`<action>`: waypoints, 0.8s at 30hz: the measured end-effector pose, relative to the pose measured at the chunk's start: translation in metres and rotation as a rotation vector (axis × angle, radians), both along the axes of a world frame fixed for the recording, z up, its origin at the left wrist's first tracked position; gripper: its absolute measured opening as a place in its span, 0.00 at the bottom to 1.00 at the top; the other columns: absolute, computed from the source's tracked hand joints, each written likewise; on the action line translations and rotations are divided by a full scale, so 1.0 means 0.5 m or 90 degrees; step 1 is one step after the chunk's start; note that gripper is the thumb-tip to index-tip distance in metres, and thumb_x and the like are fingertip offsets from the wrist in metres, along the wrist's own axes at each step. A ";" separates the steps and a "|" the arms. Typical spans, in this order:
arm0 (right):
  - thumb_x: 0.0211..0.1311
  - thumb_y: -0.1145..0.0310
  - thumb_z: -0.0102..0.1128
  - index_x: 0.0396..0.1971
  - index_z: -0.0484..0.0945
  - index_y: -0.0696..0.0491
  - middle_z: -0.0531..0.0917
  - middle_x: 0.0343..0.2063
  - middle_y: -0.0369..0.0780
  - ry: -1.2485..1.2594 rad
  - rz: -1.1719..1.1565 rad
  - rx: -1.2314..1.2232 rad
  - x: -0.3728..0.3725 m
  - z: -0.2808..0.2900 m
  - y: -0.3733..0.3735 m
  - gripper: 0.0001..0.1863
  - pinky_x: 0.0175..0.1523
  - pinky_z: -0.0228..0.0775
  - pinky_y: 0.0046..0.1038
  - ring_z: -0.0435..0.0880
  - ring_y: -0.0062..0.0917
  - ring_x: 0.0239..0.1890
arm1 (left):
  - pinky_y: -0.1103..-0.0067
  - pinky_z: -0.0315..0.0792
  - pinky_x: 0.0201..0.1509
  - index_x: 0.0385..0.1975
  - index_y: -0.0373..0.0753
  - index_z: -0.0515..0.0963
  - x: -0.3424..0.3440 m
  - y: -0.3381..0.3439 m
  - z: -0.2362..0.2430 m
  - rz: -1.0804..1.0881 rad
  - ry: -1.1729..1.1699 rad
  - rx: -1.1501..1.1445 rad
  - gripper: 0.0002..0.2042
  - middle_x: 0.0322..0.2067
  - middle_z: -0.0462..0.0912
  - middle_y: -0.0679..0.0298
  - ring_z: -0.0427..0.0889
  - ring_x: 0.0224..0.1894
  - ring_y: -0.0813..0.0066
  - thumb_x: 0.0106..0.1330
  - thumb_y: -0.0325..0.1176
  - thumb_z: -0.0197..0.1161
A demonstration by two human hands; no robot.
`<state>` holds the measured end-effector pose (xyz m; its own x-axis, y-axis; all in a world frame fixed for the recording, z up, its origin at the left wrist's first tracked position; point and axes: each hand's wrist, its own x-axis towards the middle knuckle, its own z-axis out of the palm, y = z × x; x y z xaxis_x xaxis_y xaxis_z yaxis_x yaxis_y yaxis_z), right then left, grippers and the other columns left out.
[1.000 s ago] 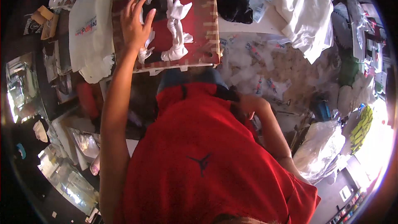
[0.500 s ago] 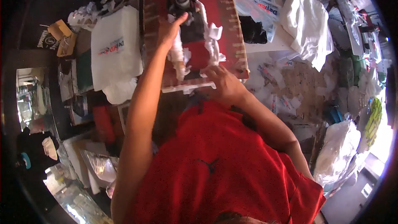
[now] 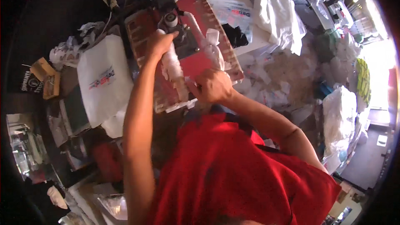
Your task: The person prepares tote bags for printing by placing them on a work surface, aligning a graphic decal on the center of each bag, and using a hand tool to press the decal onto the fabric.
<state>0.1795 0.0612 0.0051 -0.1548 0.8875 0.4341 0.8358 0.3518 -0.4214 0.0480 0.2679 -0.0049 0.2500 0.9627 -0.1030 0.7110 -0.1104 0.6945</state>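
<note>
While left hand (image 3: 158, 45) clasps wrapped bar (image 3: 171, 67), right hand (image 3: 214, 85), grip unclear, white bag (image 3: 102, 64), black bundle (image 3: 235, 36) flanking board (image 3: 193, 63)

2 bars (image 3: 171, 67) are wrapped in rumpled whitish material (image 3: 215, 53) and set lengthwise, side by side, over a red rectangular panel (image 3: 194, 64), whose long edges are crossed by pale tape strips (image 3: 226, 52).

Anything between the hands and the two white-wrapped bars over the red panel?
Nothing visible. The left hand is at the far end of the left wrapped bar; the right hand is at the near end of the right wrapped bar. Whether either grips is unclear.
</note>
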 end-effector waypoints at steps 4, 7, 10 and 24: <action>0.55 0.64 0.62 0.18 0.78 0.52 0.79 0.18 0.42 0.144 0.152 -0.051 0.019 -0.041 -0.002 0.10 0.27 0.71 0.38 0.80 0.38 0.23 | 0.67 0.71 0.53 0.50 0.32 0.76 -0.027 -0.011 0.012 -0.023 0.012 -0.097 0.38 0.45 0.80 0.40 0.80 0.52 0.54 0.57 0.65 0.58; 0.55 0.71 0.61 0.20 0.76 0.56 0.78 0.20 0.39 0.454 0.183 -0.131 0.093 0.012 0.015 0.07 0.28 0.70 0.31 0.79 0.28 0.24 | 0.67 0.70 0.52 0.57 0.34 0.72 -0.082 -0.086 -0.064 0.148 -0.079 0.097 0.31 0.51 0.77 0.44 0.79 0.50 0.52 0.66 0.56 0.54; 0.57 0.72 0.59 0.30 0.79 0.58 0.81 0.25 0.39 0.684 -0.088 -0.118 0.278 -0.022 0.117 0.05 0.37 0.74 0.28 0.81 0.22 0.29 | 0.72 0.71 0.47 0.53 0.36 0.76 -0.149 -0.208 -0.014 0.211 -0.365 0.028 0.24 0.45 0.80 0.53 0.79 0.44 0.64 0.69 0.50 0.52; 0.44 0.69 0.67 0.58 0.70 0.45 0.69 0.58 0.50 -0.229 -0.087 -0.364 0.492 -0.467 0.152 0.35 0.55 0.73 0.41 0.70 0.48 0.57 | 0.76 0.64 0.63 0.60 0.36 0.68 -0.062 -0.617 -0.051 -0.136 -0.191 -0.680 0.23 0.57 0.73 0.60 0.70 0.59 0.74 0.75 0.46 0.44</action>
<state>0.4254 0.1372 -0.2283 -0.0720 0.9836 -0.1655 0.9796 0.0385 -0.1973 0.0170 -0.0405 -0.0304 0.5517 0.3516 -0.7563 0.5377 0.5432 0.6448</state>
